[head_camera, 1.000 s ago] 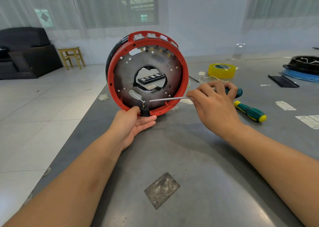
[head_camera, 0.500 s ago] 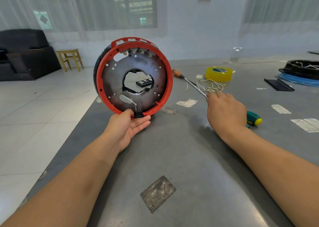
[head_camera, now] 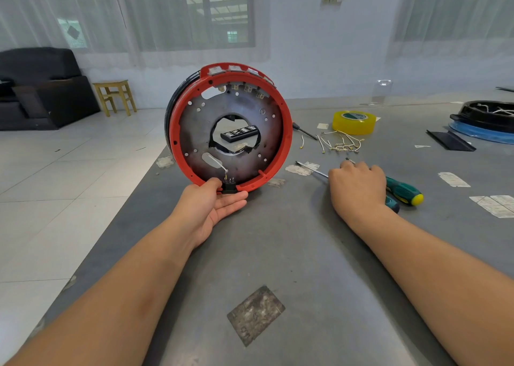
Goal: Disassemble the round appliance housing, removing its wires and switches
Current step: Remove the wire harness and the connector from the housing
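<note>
A round red-rimmed housing stands on edge near the tabletop's left edge, propped by the left hand, palm up, fingers straight under the rim beside one black switch. The right hand lies over a screwdriver, fingers curled on its shaft; how firmly it grips, I cannot tell. A second screwdriver lies just beside. One tape roll and loose wires sit behind. With only an open palm steadying it, the housing could roll or tip.
</note>
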The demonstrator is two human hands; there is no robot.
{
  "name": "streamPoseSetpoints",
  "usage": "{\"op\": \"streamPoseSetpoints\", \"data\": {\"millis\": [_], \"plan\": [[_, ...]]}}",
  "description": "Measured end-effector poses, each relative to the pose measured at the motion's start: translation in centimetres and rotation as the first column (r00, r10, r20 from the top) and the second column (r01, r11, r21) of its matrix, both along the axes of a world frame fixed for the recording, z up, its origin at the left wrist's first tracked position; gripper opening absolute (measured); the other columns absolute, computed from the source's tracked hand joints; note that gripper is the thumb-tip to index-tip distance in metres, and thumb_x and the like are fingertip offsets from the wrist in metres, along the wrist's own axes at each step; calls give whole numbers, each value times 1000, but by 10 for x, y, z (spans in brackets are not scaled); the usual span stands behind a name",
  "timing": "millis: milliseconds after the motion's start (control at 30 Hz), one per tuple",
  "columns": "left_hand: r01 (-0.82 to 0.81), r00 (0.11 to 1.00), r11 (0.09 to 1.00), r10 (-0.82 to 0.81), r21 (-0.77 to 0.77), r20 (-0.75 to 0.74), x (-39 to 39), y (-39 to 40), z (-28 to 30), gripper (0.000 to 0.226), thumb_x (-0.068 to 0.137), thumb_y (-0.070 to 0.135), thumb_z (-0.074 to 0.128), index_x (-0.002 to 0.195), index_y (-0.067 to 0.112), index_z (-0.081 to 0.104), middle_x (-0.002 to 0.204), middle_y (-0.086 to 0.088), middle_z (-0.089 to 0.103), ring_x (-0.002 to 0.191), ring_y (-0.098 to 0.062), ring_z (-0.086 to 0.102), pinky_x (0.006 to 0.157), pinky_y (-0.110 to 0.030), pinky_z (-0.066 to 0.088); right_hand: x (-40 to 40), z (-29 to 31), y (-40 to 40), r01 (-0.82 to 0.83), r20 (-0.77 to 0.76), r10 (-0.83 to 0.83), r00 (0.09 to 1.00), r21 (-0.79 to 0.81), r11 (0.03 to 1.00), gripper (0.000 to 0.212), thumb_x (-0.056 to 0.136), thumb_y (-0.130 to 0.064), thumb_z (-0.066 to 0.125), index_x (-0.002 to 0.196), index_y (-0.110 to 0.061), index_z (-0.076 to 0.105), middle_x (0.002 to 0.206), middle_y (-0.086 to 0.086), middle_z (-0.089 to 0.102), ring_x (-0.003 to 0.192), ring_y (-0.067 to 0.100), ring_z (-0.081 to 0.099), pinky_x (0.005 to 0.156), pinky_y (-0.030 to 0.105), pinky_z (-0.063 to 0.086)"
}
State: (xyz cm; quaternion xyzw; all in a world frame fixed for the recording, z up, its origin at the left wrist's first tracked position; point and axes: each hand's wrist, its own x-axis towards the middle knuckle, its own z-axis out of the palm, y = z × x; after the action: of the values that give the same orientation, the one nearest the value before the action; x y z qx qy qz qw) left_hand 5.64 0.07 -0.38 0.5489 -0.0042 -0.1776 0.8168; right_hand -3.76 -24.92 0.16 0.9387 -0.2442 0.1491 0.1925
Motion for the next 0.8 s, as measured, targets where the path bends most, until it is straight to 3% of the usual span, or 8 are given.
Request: {"op": "streamPoseSetpoints", "data": {"millis": [133,233,333,467,567,800], "plan": [[13,1000,1000,-13,10,2,-3,0,1,29,106,0,41,132,-12,47,118,-33,68,88,-38,79,65,-41,66,-1,-1,18,-135,197,153,968,-103,986,19,94,-32,61,105,-17,63,104,8,62,99,32,58,75,40,40],[32,999,999,-33,19,15,-4,0,2,29,106,1,42,130,-13,50,114,-32,70,90,-37,79,68,-41,67,3,-11,49,-392,370,417,830,-145,908,20,93,-37,61,94,-17,60,90,7,61,85,34,58,69,42,42],[47,998,999,-48,25,27,-5,1,1,30,105,1,42,128,-15,52,112,-34,71,92,-38,79,69,-40,67,13,-19,81,-520,442,522,729,-138,843,24,99,-39,52,102,-19,65,94,3,63,86,30,58,72,42,41],[94,993,995,-96,32,62,-5,2,0,29,105,1,42,125,-11,60,104,-28,77,95,-37,79,74,-41,67,32,-16,107,-560,592,432,680,39,828,27,100,-38,51,110,-20,69,100,-1,68,96,27,59,81,42,43],[83,993,995,-88,60,82,-5,1,0,27,104,3,45,119,-4,66,97,-21,80,86,-31,80,67,-36,65,44,-14,122,-592,653,371,660,148,792,24,99,-39,55,106,-22,71,99,-4,71,99,24,60,85,41,41],[89,988,990,-102,114,116,-4,0,-3,25,106,7,47,112,4,72,93,-14,81,79,-23,79,64,-33,64,62,-17,141,-546,649,240,722,322,773,26,100,-45,49,99,-28,67,98,-9,69,100,18,56,89,38,32]]}}
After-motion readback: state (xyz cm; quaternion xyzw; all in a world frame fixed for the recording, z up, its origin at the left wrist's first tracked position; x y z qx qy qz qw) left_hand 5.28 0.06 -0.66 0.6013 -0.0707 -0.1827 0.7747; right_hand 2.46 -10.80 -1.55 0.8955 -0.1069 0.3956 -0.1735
